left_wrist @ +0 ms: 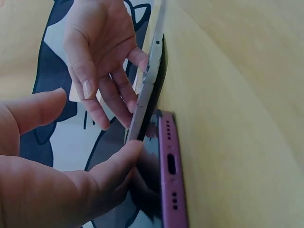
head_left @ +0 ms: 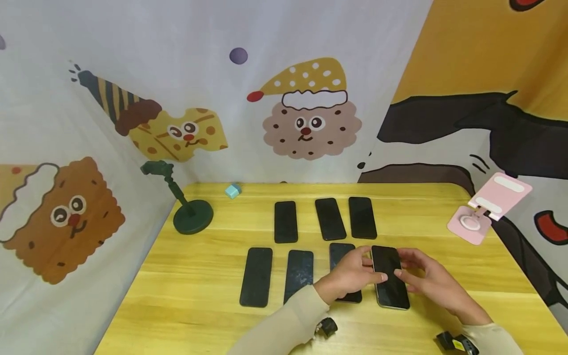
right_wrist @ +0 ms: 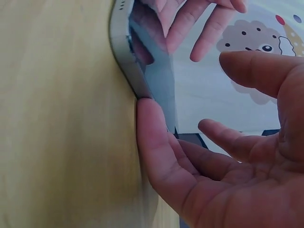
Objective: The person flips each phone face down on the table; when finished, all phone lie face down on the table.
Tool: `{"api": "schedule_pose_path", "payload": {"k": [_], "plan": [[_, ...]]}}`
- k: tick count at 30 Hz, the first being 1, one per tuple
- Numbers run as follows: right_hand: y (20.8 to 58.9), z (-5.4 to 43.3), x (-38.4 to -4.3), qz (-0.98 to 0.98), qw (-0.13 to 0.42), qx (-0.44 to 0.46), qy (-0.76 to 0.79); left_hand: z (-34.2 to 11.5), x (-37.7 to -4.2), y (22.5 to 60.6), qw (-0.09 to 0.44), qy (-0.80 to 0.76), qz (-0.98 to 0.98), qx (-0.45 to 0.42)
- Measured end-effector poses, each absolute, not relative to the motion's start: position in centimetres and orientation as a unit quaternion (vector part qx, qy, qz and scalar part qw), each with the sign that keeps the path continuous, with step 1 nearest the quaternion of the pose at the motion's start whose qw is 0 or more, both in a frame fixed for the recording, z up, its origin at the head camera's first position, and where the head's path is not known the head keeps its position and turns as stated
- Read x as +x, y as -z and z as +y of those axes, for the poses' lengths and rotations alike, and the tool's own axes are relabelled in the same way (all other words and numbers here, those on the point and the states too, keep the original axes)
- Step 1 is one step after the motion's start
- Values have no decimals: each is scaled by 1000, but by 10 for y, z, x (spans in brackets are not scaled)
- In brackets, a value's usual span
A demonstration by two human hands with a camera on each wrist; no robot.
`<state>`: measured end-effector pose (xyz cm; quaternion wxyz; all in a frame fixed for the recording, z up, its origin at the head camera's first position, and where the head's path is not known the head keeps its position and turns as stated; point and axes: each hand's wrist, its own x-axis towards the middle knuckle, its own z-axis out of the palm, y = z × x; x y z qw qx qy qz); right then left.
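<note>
Phone (head_left: pixel 392 291), one — nearer the tabletop's (head_left: pixel 177 305) right edge; left hand (head_left: pixel 348 273) and right hand (head_left: pixel 430 283) loosely open, fingers touching its sides. Neighbouring phone (head_left: pixel 340 251) — partly covered by left hand. Five others (head_left: pixel 256 277); green stand (head_left: pixel 193 217), back-left corner; pink stand (head_left: pixel 499 197), right edge.

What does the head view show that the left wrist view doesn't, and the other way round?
Only the head view: the green stand, the light blue block and the back row of three phones. Only the left wrist view: the port in a phone's purple end. Both: the left hand, the right hand, the silver-edged phone between them and the tabletop.
</note>
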<state>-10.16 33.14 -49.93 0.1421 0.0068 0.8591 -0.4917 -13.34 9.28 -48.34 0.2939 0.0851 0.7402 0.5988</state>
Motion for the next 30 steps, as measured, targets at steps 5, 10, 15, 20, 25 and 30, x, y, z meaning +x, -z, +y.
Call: {"api": "schedule_pose_path", "payload": {"k": [5, 10, 15, 20, 25, 30], "plan": [[497, 330, -100, 868, 123, 7, 480, 98, -135, 486, 287, -660, 692, 54], [497, 327, -99, 875, 112, -4, 471, 103, -136, 493, 298, -736, 607, 36], [497, 323, -100, 873, 110, -18, 476, 110, -138, 499, 304, -758, 575, 56], [497, 320, -102, 868, 121, -13, 481, 114, -140, 502, 311, -759, 568, 68], [495, 319, -102, 868, 130, -17, 479, 114, -141, 504, 321, -762, 557, 73], [494, 318, -103, 872, 116, -17, 474, 117, -141, 504, 331, -762, 551, 78]]}}
